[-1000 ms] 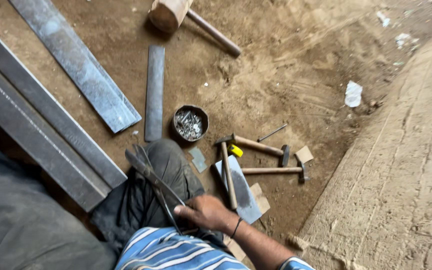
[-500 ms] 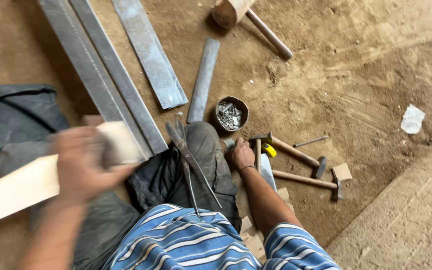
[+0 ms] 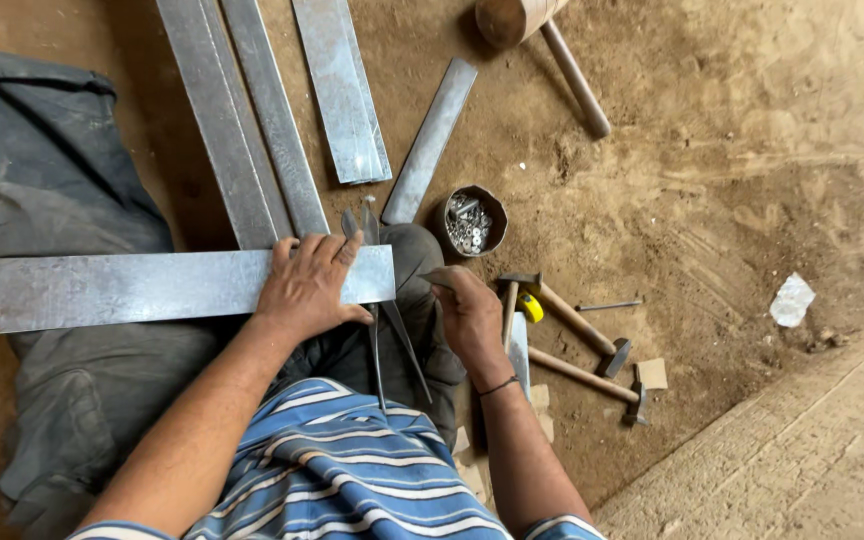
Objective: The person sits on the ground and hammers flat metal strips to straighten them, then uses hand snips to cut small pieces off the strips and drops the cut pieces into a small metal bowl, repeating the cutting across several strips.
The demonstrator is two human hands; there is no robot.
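Left hand (image 3: pixel 307 285) spread flat, palm down, fingers (image 3: pixel 324 250) splayed forward and pressing, thumb tucked toward the body; forearm bare, running back and down to a rolled blue-and-white striped sleeve. Right hand (image 3: pixel 470 315) lowered beside it, fingers curled in a loose pinch at the tips, knuckles up; thin dark band round the wrist, forearm angled back to the elbow.
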